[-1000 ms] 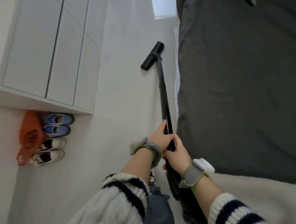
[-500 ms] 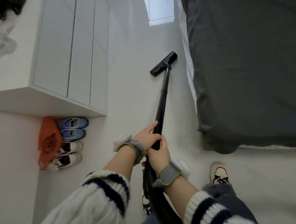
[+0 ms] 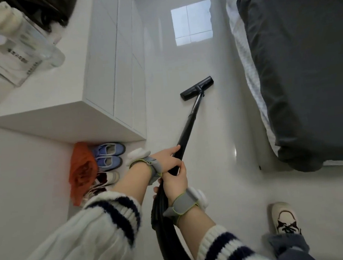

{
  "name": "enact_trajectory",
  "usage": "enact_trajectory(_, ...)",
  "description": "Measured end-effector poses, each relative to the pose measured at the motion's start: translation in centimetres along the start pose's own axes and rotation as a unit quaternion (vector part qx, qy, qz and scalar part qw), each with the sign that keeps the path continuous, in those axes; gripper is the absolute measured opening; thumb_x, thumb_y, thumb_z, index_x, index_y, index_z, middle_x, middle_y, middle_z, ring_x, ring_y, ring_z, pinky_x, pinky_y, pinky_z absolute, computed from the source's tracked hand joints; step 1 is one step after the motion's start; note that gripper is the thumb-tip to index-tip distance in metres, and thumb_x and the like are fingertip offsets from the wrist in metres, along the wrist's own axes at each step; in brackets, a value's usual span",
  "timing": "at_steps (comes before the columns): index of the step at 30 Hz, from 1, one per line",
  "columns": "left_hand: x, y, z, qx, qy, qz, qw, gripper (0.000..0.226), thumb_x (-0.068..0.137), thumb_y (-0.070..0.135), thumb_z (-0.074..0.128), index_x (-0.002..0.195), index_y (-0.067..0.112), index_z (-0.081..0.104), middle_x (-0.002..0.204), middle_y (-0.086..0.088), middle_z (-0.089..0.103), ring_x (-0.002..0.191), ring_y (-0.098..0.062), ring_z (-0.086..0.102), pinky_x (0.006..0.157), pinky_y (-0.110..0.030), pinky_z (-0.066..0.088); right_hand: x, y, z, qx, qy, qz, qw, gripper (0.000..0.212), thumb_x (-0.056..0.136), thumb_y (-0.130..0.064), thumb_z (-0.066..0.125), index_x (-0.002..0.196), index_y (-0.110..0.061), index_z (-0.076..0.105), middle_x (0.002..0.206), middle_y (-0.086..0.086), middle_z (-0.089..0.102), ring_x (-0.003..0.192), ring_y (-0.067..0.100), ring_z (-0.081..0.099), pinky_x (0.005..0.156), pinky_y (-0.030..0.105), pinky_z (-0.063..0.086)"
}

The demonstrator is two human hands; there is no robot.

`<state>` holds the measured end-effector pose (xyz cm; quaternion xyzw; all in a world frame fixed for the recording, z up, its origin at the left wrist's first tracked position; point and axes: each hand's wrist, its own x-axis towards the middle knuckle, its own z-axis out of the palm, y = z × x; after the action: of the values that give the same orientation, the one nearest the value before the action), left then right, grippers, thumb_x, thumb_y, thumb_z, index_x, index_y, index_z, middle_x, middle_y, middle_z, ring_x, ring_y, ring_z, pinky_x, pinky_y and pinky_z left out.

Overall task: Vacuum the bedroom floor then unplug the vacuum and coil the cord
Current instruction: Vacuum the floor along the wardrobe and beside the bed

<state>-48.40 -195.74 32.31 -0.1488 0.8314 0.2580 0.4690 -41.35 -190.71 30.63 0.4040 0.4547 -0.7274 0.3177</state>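
Glossy white floor (image 3: 220,146) runs between the cabinet (image 3: 116,61) and the dark-covered bed (image 3: 307,74), and the vacuum's floor head (image 3: 197,88) sits flat on it in the aisle between them. My left hand (image 3: 167,159) wraps the black wand (image 3: 189,126) higher up to steer. My right hand (image 3: 175,181) grips just below, where the hose (image 3: 165,224) joins, to push; cord and plug are out of sight.

Black wand (image 3: 189,126): slim, straight, tilted, running away and to the right. Flat black floor head (image 3: 197,88) on its far end, down on the glossy white floor (image 3: 210,147), set crosswise to the wand. Thick black hose (image 3: 165,224) curves down from the near end.
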Motion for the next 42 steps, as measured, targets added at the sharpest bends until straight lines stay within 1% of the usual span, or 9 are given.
enact_trajectory(4, -1.1, -2.5, -2.7, 0.024, 0.015, -0.013, 1.0, 0.064, 0.091, 0.026, 0.053, 0.147, 0.036, 0.026, 0.142, -0.004, 0.048, 0.12, -0.022, 0.055, 0.098, -0.023, 0.042, -0.5, 0.4, 4.0, 0.027, -0.006, -0.014, 1.0, 0.041, 0.095, -0.01, 0.045, 0.135, -0.018, 0.037, 0.084, 0.012, 0.052, 0.059, 0.023, 0.05, 0.039, 0.022, 0.044)
enact_trajectory(8, -1.6, -3.0, -3.0, 0.004, 0.021, -0.023, 0.999, 0.062, 0.09, 0.022, 0.054, 0.147, 0.034, 0.03, 0.138, -0.004, 0.052, 0.116, -0.021, 0.056, 0.094, -0.023, 0.044, -1.5, 0.7, 5.5, -0.003, -0.001, -0.011, 1.0, 0.063, 0.076, -0.025, 0.058, 0.135, -0.027, 0.036, 0.098, 0.007, 0.054, 0.084, 0.029, 0.059, 0.074, 0.047, 0.058)
enact_trajectory(11, -1.8, -2.0, -1.5, -0.02, 0.027, -0.02, 0.999, 0.063, 0.09, 0.022, 0.054, 0.146, 0.035, 0.03, 0.14, -0.005, 0.051, 0.117, -0.023, 0.056, 0.097, -0.025, 0.044, -2.0, 0.3, 2.1, -0.059, -0.054, -0.021, 0.997, 0.03, 0.097, -0.018, 0.044, 0.126, -0.025, 0.04, 0.075, 0.009, 0.051, 0.06, 0.021, 0.051, 0.038, 0.022, 0.049)
enact_trajectory(12, -1.9, -1.4, -0.7, -0.024, 0.028, -0.021, 0.999, 0.063, 0.09, 0.022, 0.053, 0.147, 0.034, 0.029, 0.14, -0.006, 0.05, 0.118, -0.023, 0.055, 0.095, -0.022, 0.043, -1.8, 0.2, 0.6, -0.067, -0.062, -0.026, 0.995, 0.039, 0.098, -0.015, 0.042, 0.136, -0.023, 0.035, 0.072, 0.009, 0.05, 0.053, 0.019, 0.049, 0.034, 0.021, 0.044)
enact_trajectory(15, -1.7, 1.0, 3.0, -0.051, 0.023, -0.021, 0.998, 0.065, 0.092, 0.023, 0.051, 0.15, 0.03, 0.022, 0.145, -0.008, 0.045, 0.125, -0.024, 0.05, 0.096, -0.022, 0.038, -1.8, -0.3, -3.7, -0.091, -0.054, -0.008, 0.994, 0.066, 0.092, -0.01, 0.051, 0.147, -0.03, 0.02, 0.071, 0.009, 0.053, 0.045, 0.016, 0.049, 0.043, 0.026, 0.045)
enact_trajectory(20, 0.0, 4.7, 9.1, -0.128, 0.028, -0.031, 0.991, 0.066, 0.093, 0.024, 0.05, 0.151, 0.022, 0.017, 0.134, -0.014, 0.055, 0.117, -0.029, 0.057, 0.099, -0.029, 0.045, -0.9, -1.8, -11.3, -0.212, -0.046, -0.028, 0.976, 0.068, 0.091, -0.01, 0.053, 0.148, -0.026, 0.02, 0.073, 0.002, 0.052, 0.046, 0.017, 0.049, 0.041, 0.025, 0.044)
enact_trajectory(28, 2.0, 13.0, 16.2, -0.188, 0.026, -0.024, 0.982, 0.06, 0.095, 0.027, 0.048, 0.148, 0.021, 0.02, 0.131, -0.011, 0.058, 0.114, -0.028, 0.06, 0.096, -0.03, 0.047, -1.4, -7.2, -22.3, -0.28, -0.028, -0.029, 0.959, 0.069, 0.09, -0.003, 0.052, 0.146, -0.027, 0.02, 0.078, 0.018, 0.06, 0.047, 0.024, 0.05, 0.039, 0.026, 0.044)
enact_trajectory(39, 3.4, 16.6, 13.9, -0.156, 0.028, -0.033, 0.987, 0.056, 0.091, 0.026, 0.052, 0.143, 0.024, 0.032, 0.124, -0.008, 0.063, 0.112, -0.025, 0.061, 0.1, -0.033, 0.046, 0.4, -9.7, -22.0, -0.239, -0.02, -0.016, 0.971, 0.059, 0.094, -0.02, 0.049, 0.143, -0.037, 0.022, 0.077, 0.022, 0.062, 0.047, 0.028, 0.054, 0.044, 0.028, 0.046)
enact_trajectory(42, 4.6, 17.7, 12.3, -0.15, 0.032, -0.036, 0.988, 0.053, 0.091, 0.023, 0.052, 0.141, 0.02, 0.036, 0.124, -0.01, 0.063, 0.111, -0.026, 0.061, 0.098, -0.031, 0.047, 1.5, -11.5, -21.5, -0.262, -0.029, -0.018, 0.965, 0.058, 0.096, -0.02, 0.048, 0.142, -0.04, 0.019, 0.085, 0.012, 0.063, 0.064, 0.03, 0.061, 0.047, 0.035, 0.055)
